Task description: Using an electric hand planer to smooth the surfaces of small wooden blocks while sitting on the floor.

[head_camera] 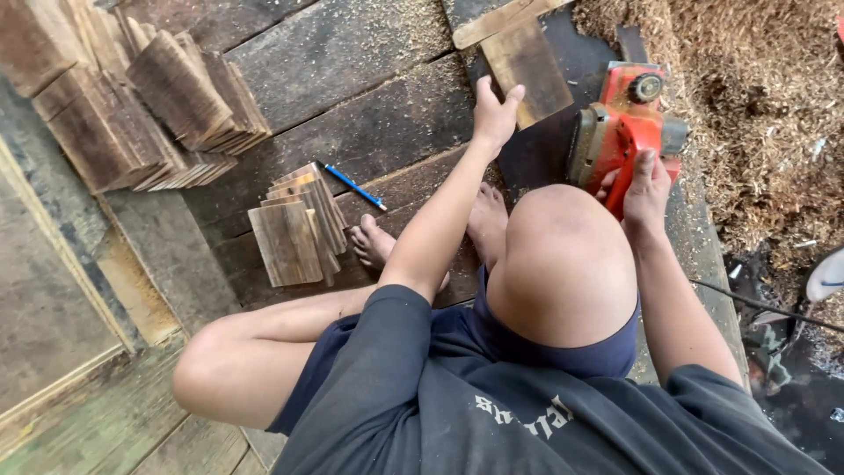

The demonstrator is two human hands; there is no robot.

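While the person sits low on the plank floor with one knee raised between the arms, both hands work out ahead of the body. Nearest, the right hand is closed around the red handle of an orange electric hand planer, thumb and fingers wrapped over the grip; the tool's body sits just beyond the knuckles, on a dark board. A black cable runs off behind the right forearm, toward the right edge.

The left hand is open, fingers spread and pressing flat on the near edge of a small wooden slat, which lies just left of the planer, close to it but not clearly touching. A longer pale strip crosses beyond the slat's far end.

Bare feet rest below the left forearm. Left of them stands a short stack of cut wooden pieces, fanned and leaning together. A blue pencil lies between that stack and the left forearm, apart from both.

Farther left of the left hand, larger piles of weathered boards lean in overlapping rows. Beyond the right hand, a deep heap of wood shavings covers the ground.
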